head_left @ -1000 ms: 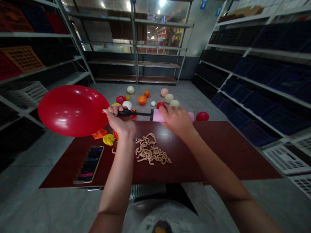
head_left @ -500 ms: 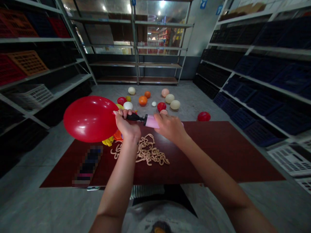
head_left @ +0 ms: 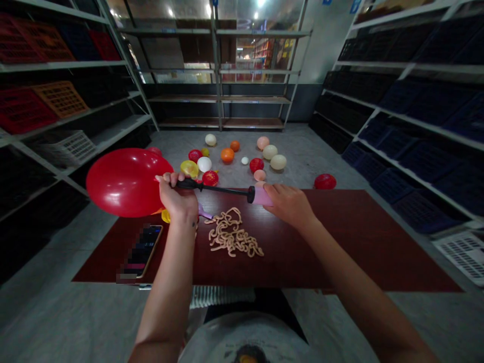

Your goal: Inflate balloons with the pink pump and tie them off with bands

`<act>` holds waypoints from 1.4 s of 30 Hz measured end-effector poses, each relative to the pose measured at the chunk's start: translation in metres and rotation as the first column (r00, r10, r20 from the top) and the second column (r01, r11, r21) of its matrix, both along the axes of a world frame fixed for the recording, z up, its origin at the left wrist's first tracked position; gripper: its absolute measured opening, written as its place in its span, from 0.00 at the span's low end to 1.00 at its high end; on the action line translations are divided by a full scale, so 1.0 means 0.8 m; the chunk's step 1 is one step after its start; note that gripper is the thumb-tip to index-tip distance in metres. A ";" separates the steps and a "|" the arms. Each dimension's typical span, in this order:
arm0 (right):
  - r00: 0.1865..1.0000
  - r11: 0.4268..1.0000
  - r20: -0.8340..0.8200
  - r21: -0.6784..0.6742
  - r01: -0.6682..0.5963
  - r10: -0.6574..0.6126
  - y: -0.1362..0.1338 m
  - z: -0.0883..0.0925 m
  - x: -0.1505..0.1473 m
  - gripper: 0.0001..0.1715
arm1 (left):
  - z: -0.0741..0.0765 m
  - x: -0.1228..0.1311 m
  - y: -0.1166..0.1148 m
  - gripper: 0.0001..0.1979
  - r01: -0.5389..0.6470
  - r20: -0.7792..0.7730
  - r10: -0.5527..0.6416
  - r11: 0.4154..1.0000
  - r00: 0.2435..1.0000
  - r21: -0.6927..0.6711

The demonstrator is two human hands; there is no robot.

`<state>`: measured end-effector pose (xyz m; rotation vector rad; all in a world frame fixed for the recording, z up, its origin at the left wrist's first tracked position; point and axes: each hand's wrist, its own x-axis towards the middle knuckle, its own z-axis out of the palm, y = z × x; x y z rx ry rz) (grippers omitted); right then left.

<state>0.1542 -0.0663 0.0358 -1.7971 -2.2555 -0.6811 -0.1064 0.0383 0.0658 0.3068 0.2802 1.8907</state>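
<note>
My left hand (head_left: 177,194) is closed around the black handle end of a balloon pump (head_left: 230,190), with its fingers also at the neck of a large inflated red balloon (head_left: 128,182) on the left. Wrapped round the pump's pink barrel is my right hand (head_left: 289,201). A long stretch of black rod shows between the two hands. Below, on the dark red table (head_left: 340,242), lies a tangled pile of beige curly strands (head_left: 234,234). Uninflated balloons, one purple (head_left: 205,213) and one yellow (head_left: 165,216), lie partly hidden by my left hand and wrist.
A phone (head_left: 143,252) lies at the table's left front. Several inflated balloons, among them an orange one (head_left: 227,155) and a red one (head_left: 325,181), rest on the floor beyond. Shelves with crates (head_left: 60,98) stand at both sides; a metal rack (head_left: 219,98) is at the back.
My hands have moved apart, drawing the pump out so that its black rod shows. The red balloon has gone left with my left hand. The view has shifted slightly.
</note>
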 end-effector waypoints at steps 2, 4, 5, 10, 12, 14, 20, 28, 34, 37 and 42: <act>1.000 1.000 -0.011 -0.014 0.028 -0.028 -0.001 0.004 -0.002 0.21 | 0.006 0.006 -0.004 0.20 -0.043 -0.009 0.043 0.999 0.999 0.009; 0.997 0.997 -0.014 -0.043 0.072 -0.072 -0.001 0.008 -0.006 0.21 | 0.008 0.014 -0.007 0.19 -0.079 -0.012 0.080 0.997 0.997 0.014; 0.996 0.994 -0.014 -0.056 0.090 -0.091 0.000 0.010 -0.008 0.21 | 0.007 0.018 -0.009 0.19 -0.088 -0.008 0.088 0.996 0.996 0.019; 0.996 0.992 -0.029 -0.101 0.081 -0.084 0.003 0.010 -0.018 0.23 | -0.008 0.035 -0.016 0.20 -0.086 -0.011 0.087 0.995 0.996 0.042; 0.996 0.990 -0.045 -0.122 0.065 -0.071 0.004 0.009 -0.028 0.22 | -0.015 0.047 -0.022 0.21 -0.077 -0.027 0.078 0.997 0.997 0.031; 0.996 0.989 -0.071 -0.138 0.050 -0.060 0.004 0.009 -0.044 0.20 | -0.020 0.062 -0.032 0.21 -0.068 -0.044 0.069 0.997 0.997 0.033; 0.984 0.991 -0.165 -0.129 0.045 -0.066 -0.002 0.003 -0.089 0.20 | -0.034 0.086 -0.054 0.20 -0.029 -0.025 0.030 0.998 0.999 0.048; 0.966 0.995 -0.254 -0.103 0.012 -0.038 -0.020 -0.044 -0.086 0.16 | -0.061 0.071 -0.065 0.21 0.025 -0.168 -0.017 0.999 0.986 0.046; 0.963 0.996 -0.267 -0.085 0.017 -0.040 -0.042 -0.074 -0.071 0.24 | -0.066 0.054 -0.069 0.20 0.037 -0.177 -0.030 0.999 0.984 0.038; 0.968 0.997 -0.245 -0.074 0.034 -0.051 -0.058 -0.083 -0.059 0.28 | -0.065 0.039 -0.070 0.20 0.037 -0.157 -0.030 0.999 0.987 0.039; 0.980 0.997 -0.194 -0.063 0.041 -0.052 -0.091 -0.098 -0.034 0.25 | -0.063 0.019 -0.076 0.19 0.050 -0.144 -0.040 0.996 0.989 0.071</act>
